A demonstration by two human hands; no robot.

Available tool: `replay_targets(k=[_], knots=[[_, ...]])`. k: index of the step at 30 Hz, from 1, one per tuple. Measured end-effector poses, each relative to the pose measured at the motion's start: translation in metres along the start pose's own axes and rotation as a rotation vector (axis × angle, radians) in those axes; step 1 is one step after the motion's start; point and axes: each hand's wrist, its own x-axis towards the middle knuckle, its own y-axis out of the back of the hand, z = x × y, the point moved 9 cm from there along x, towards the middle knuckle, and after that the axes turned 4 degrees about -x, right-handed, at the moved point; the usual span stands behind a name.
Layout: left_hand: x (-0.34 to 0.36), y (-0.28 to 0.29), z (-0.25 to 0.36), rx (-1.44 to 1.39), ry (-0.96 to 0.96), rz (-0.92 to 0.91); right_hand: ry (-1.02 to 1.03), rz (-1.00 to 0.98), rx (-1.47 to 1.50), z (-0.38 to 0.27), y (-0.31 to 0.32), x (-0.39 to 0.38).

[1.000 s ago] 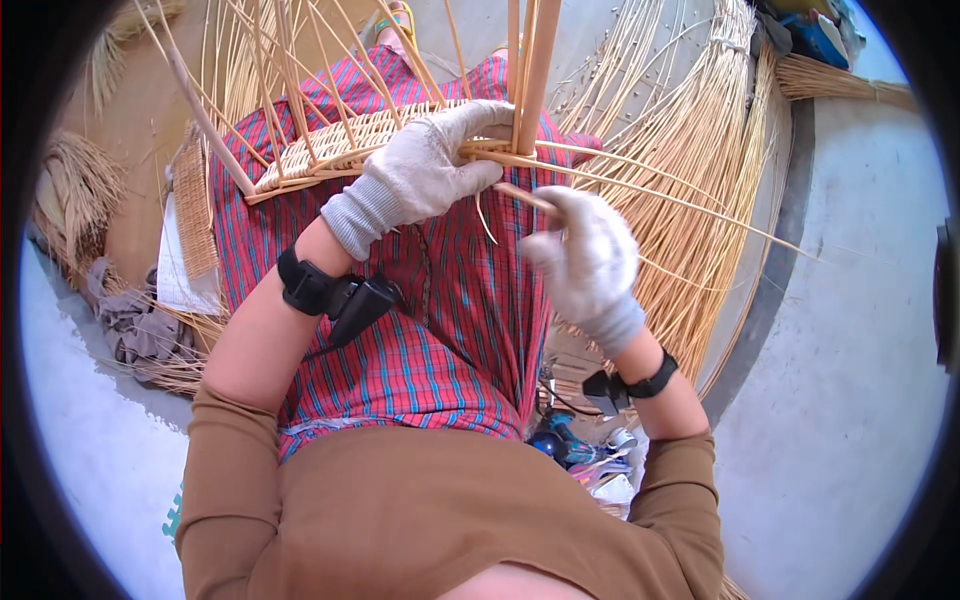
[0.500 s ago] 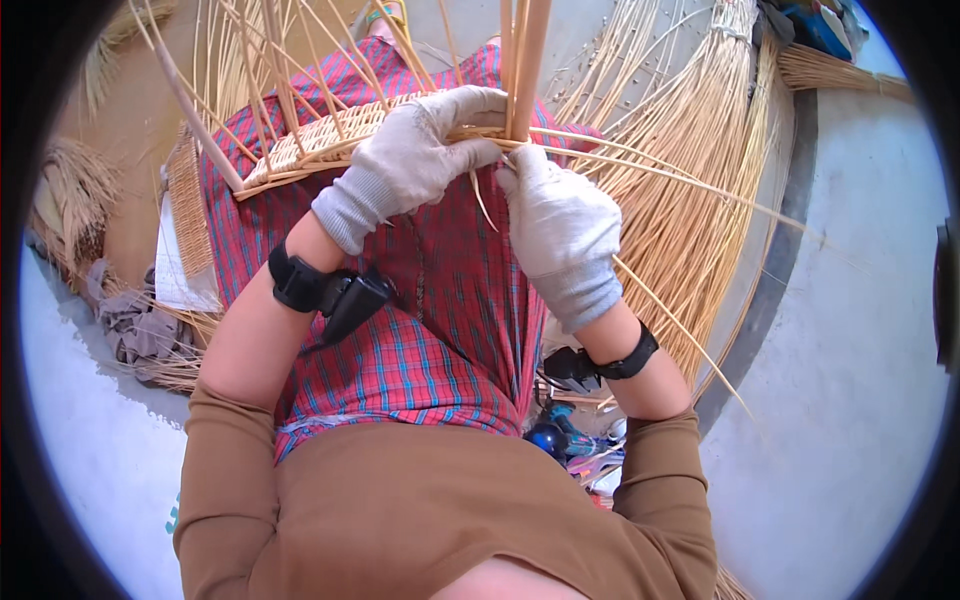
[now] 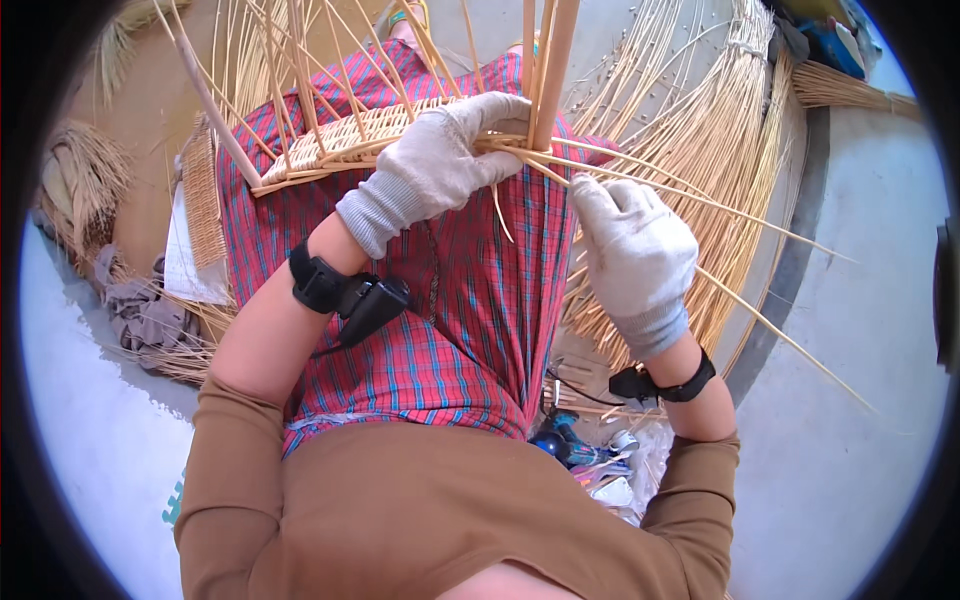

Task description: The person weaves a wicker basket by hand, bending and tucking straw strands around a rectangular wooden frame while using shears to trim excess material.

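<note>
A partly woven wicker basket (image 3: pixel 350 137) rests across my lap, thin stakes rising from its flat woven side. Thick posts stand at both corners, one of them the right corner post (image 3: pixel 556 80). My left hand (image 3: pixel 438 152), in a pale work glove, is closed on the near rim beside that post. Away from the rim, to the right, my gloved right hand (image 3: pixel 640 250) pinches a wicker strand (image 3: pixel 780 334), which runs from the corner through the hand and trails out to the lower right. Other loose strands (image 3: pixel 690 190) stick out rightward from the corner.
A large bundle of wicker rods (image 3: pixel 690 130) lies on the floor to the right. More bundled rods (image 3: pixel 82 190) and a grey cloth (image 3: pixel 145 310) lie at the left. Red plaid fabric (image 3: pixel 400 370) covers my lap. Assorted small items (image 3: pixel 590 450) sit near my right elbow.
My right hand has moved away from the corner, right and slightly down, drawing the strand with it. My left hand and the basket have shifted a little to the right.
</note>
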Motion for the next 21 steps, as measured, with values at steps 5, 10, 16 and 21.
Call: replay_targets(k=[5,10,16,21], knots=[[-0.008,0.002,0.004,-0.016,0.034,0.029,-0.056,-0.068,0.091,0.025,0.008,0.0],[-0.007,0.001,0.002,0.025,0.022,0.026,0.098,0.08,0.064,-0.006,-0.012,0.0],[-0.006,0.004,0.001,0.016,0.024,0.032,0.071,0.214,-0.02,0.002,-0.013,0.021],[-0.008,0.003,0.006,0.038,0.012,0.065,0.09,0.061,0.038,0.015,-0.026,0.018]])
